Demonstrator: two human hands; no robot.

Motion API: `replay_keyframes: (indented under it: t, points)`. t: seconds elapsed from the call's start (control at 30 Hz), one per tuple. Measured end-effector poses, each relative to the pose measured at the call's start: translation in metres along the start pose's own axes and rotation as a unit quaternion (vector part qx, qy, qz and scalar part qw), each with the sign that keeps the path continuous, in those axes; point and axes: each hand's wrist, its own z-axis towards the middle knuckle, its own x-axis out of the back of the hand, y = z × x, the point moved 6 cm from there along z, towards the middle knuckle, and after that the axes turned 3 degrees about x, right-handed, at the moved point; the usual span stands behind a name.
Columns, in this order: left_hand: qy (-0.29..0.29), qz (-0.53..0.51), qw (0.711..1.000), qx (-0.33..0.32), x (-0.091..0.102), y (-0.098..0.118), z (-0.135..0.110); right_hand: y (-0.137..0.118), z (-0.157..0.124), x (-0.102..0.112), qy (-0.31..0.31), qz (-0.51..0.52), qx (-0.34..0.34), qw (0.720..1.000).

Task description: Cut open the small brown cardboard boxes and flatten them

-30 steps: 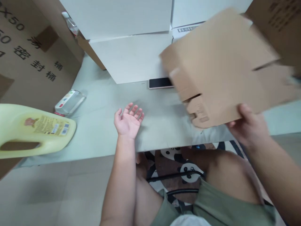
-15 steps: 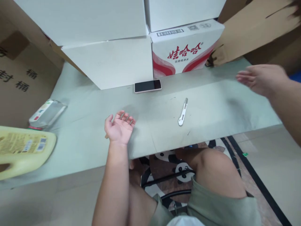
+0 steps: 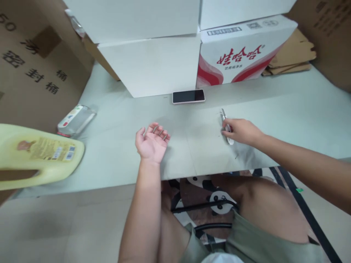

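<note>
Your right grip (image 3: 241, 132) is down on the cutter (image 3: 223, 114), fingers folded over its middle w/ the thumb on the side toward your left; i.e. closed on it, though the cutter looks to lie flat on the table (image 3: 115, 153), not lifted; only its tip toward the boxes and a bit of the end nearest you show past the hand. Your left grip (image 3: 151, 143) rests palm-up on the table, well apart from the cutter, fingers loosely curled, open and holding nothing.

Step in hand, as I judge it: taking hold of the cutter, pick-up not yet done. Next move calls for a firm pinch on a thin, flat body that sits low on the table; get fingertips under an edge before raising it, and mind which end carries the blade; can't tell from here whether the blade is out.

Around you: phone (image 3: 188, 96) lies face-up beyond the cutter, just in front of the white boxes (image 3: 153, 64); red-and-white carton (image 3: 241, 51) beside them; flattened cardboard (image 3: 293, 51) at far right. Off to your left, a clear bottle (image 3: 76, 119) on its side, a yellow jug (image 3: 38, 155) at the table edge, and a brown carton (image 3: 35, 65) behind both.
</note>
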Motion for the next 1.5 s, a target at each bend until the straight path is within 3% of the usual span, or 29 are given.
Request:
replay_keyframes:
  t: [0.1, 0.2, 0.43, 0.6, 0.73, 0.83, 0.97, 1.07, 1.17, 1.27, 1.4, 1.5]
  points:
    - [0.007, -0.016, 1.000, -0.009, 0.006, 0.010, -0.006, -0.014, 0.012, 0.006, 0.027, 0.121, 0.009, 0.992]
    - [0.006, -0.037, 0.999, -0.019, 0.012, 0.022, -0.010, -0.044, 0.030, 0.009, 0.032, 0.282, 0.016, 0.959]
    - [-0.002, -0.129, 0.991, -0.030, 0.033, 0.050, -0.020, -0.170, 0.087, 0.011, 0.003, 0.335, 0.063, 0.940]
    - [0.004, -0.210, 0.978, -0.010, 0.052, 0.069, -0.025, -0.283, 0.142, 0.004, -0.010, 0.251, 0.160, 0.955]
    - [0.002, -0.232, 0.973, -0.006, 0.068, 0.082, -0.027, -0.369, 0.215, -0.007, -0.011, 0.210, 0.165, 0.964]
    - [-0.012, -0.242, 0.970, -0.009, 0.078, 0.090, -0.025, -0.422, 0.280, 0.002, 0.077, 0.188, 0.183, 0.962]
    - [-0.026, -0.257, 0.966, -0.012, 0.087, 0.100, -0.020, -0.470, 0.346, 0.037, 0.182, 0.186, 0.240, 0.935]
    - [-0.029, -0.272, 0.962, -0.014, 0.087, 0.108, -0.019, -0.480, 0.375, 0.057, 0.183, 0.040, 0.178, 0.966]
    - [-0.048, -0.283, 0.958, -0.018, 0.083, 0.113, -0.022, -0.480, 0.378, 0.057, 0.133, -0.100, 0.131, 0.977]
    - [-0.053, -0.294, 0.954, -0.020, 0.081, 0.112, -0.026, -0.484, 0.351, 0.047, 0.119, -0.138, 0.184, 0.966]
    - [-0.043, -0.288, 0.956, -0.036, 0.079, 0.106, -0.034, -0.486, 0.282, 0.036, 0.084, -0.202, 0.268, 0.938]
    - [0.027, -0.254, 0.960, -0.114, 0.086, 0.108, -0.040, -0.469, 0.211, 0.043, 0.112, -0.209, 0.299, 0.924]
